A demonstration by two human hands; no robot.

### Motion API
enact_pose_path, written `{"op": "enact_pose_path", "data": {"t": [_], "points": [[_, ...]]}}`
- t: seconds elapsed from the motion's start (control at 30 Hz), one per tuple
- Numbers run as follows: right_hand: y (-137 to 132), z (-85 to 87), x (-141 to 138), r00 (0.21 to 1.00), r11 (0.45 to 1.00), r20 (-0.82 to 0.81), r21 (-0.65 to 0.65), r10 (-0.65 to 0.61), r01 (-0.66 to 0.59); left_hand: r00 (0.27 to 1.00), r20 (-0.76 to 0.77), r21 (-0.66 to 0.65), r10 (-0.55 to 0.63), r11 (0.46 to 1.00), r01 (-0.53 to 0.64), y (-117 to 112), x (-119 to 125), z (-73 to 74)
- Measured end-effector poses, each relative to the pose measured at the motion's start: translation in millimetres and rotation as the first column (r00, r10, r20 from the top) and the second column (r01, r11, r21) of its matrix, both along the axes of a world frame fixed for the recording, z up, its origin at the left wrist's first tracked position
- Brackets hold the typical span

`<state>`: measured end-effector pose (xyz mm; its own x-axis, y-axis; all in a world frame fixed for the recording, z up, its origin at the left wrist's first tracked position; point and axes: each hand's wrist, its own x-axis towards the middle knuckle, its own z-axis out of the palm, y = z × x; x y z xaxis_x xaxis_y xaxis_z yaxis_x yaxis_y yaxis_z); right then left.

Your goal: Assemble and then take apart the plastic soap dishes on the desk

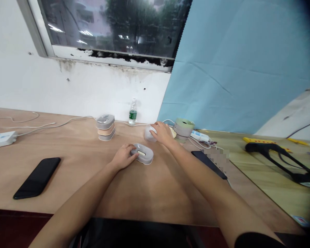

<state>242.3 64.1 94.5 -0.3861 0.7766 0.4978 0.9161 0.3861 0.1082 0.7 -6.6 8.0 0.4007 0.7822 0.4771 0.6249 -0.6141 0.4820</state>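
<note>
My left hand (124,156) grips the left end of a grey oval box (147,156), thumb on the near side and fingers on the far side. The box rests on the table, with a dark-rimmed slot and a pale piece in its top. Farther back, my right hand (162,132) is closed round a whitish, translucent rounded piece (149,133); its exact kind is unclear. Just right of that hand stands a stack of green and grey oval parts (184,128), with a cream-coloured piece partly hidden beside it. On the left is a stack of grey and orange oval boxes (105,126).
A water bottle (132,112) stands by the wall. Black phones lie at the left (37,178) and right (209,163). White power strips (2,139) and cables run along the back. A black strap-like object (281,162) lies on the right-hand table.
</note>
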Motion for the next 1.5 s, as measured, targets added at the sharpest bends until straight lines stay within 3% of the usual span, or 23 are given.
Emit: {"op": "enact_pose_path", "data": {"t": [0.13, 0.23, 0.37, 0.47, 0.73, 0.97, 1.13, 1.33, 1.43, 1.5], "points": [[-35.6, -20.0, -5.0, 0.953, 0.978, -0.222, 0.049, 0.206, -0.201, 0.996, -0.062, -0.057, 0.066, 0.996, -0.069, 2.1, -1.1, -4.9], [-65.5, -48.6, -5.5, 0.9, 0.939, -0.31, -0.055, 0.308, -0.34, 0.996, -0.078, -0.09, 0.039, 0.995, -0.046, 2.4, -1.4, -5.6], [-84.9, -84.4, -2.4, 0.887, 0.901, -0.406, -0.266, 0.219, -0.344, 0.998, -0.067, -0.134, 0.001, 0.991, -0.01, 2.6, -2.3, -4.5], [-84.1, -94.7, -1.1, 0.858, 0.855, -0.49, -0.371, 0.151, -0.362, 0.999, -0.051, -0.137, 0.01, 0.99, -0.017, 3.8, -4.0, -4.2], [-77.9, -92.4, 0.1, 0.701, 0.839, -0.706, -0.32, 0.099, -0.441, 0.997, 0.039, -0.163, 0.069, 0.985, -0.062, 1.9, -6.8, 2.9], [-77.5, -88.5, 2.1, 0.593, 0.876, -0.803, -0.24, 0.063, -0.419, 0.999, 0.034, -0.114, -0.015, 0.993, 0.019, 2.3, -6.3, 0.3], [-81.0, -84.2, 2.8, 0.543, 0.921, -0.83, -0.106, 0.125, -0.374, 0.997, 0.076, -0.056, -0.02, 0.998, 0.025, 2.3, -7.6, 1.6], [-86.2, -79.5, 4.5, 0.554, 0.942, -0.801, 0.037, 0.228, -0.335, 0.974, 0.208, -0.109, 0.088, 0.992, -0.066, -1.6, -5.5, 10.2], [-90.3, -76.9, 3.1, 0.654, 0.956, -0.706, 0.126, 0.274, -0.265, 0.911, 0.383, -0.225, 0.151, 0.972, -0.067, -0.9, -0.9, 8.2], [-94.2, -75.9, -0.8, 0.729, 0.947, -0.61, 0.131, 0.309, -0.292, 0.853, 0.499, -0.296, 0.154, 0.955, 0.001, -0.8, 4.4, 4.9]]}}
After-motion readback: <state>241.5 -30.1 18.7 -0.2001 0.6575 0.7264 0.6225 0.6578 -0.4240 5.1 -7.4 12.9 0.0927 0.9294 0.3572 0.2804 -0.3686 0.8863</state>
